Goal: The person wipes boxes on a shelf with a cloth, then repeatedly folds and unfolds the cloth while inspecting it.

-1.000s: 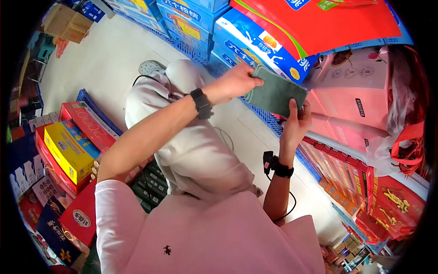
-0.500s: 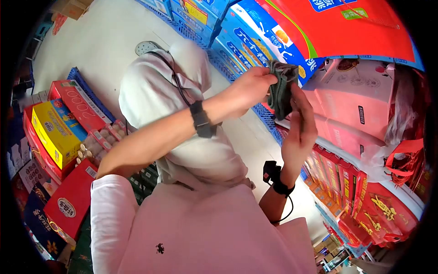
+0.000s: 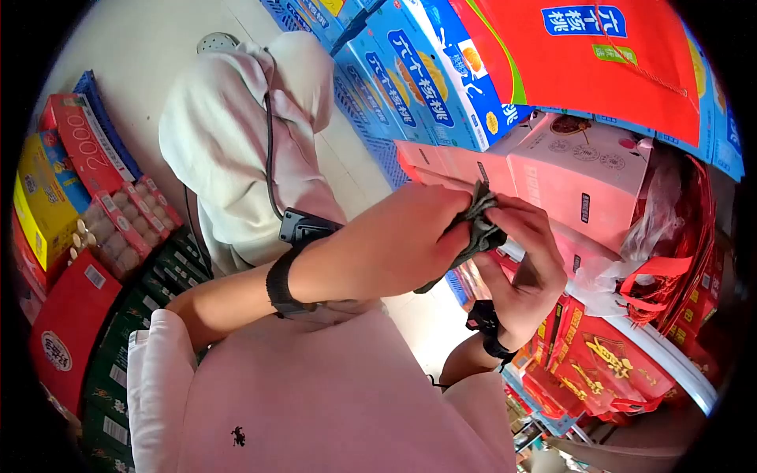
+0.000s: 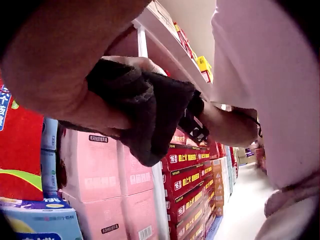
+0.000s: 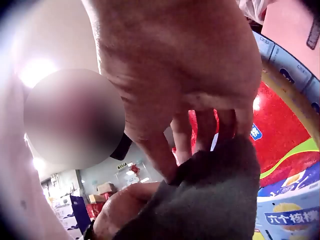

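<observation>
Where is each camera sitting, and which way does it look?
Head: worn on the head, facing forward and down; left hand, right hand, shirt and trousers show.
Left wrist: worn there, facing the gray cloth and pink boxes; left hand and right forearm show.
Right wrist: worn there, facing the gray cloth and red pack; both hands show.
Head and left wrist views share the gray cloth and pink boxes.

The dark cloth (image 5: pixel 215 195) looks matt and fuzzy, the clear plastic wrap (image 3: pixel 662 206) glossy.
</observation>
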Motion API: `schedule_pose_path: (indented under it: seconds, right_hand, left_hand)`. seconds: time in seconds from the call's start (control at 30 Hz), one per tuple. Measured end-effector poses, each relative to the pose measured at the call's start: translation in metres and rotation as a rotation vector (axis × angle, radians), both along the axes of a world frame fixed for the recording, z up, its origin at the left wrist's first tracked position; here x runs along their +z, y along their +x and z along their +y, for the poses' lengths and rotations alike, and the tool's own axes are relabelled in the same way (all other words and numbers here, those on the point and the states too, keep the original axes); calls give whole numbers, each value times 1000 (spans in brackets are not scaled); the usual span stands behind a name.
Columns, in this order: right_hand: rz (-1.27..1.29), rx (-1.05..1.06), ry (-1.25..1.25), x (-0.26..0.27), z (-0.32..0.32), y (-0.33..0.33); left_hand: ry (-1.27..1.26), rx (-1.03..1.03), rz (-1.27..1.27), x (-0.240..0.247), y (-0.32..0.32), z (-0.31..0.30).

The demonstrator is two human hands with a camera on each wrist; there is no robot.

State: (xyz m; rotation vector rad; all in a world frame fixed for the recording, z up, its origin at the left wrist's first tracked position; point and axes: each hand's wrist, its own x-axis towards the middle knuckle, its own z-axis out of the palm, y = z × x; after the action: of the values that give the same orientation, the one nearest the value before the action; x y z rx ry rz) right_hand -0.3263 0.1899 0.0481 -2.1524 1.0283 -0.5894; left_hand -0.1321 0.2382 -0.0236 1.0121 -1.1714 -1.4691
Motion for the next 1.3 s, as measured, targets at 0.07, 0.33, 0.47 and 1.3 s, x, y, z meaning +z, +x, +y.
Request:
schedule_pose_path:
  seconds: [0.07,0.33,0.47,1.3]
  right_hand:
    - [63,0,2,3,-3,0]
    - [91,-78,-116,-10,-10,0]
    - [-12,-149,-171,-21,-13,6]
    - [-77,-131,374,-6,-42,-25]
  left_hand:
    - [-19,13,-15,-4,-3,0]
    - [-34,51,-103,-30,-14,-4]
    - [-35,22,86,-26,-16,-7]
    - [-157,81,-131,-23,6,-27]
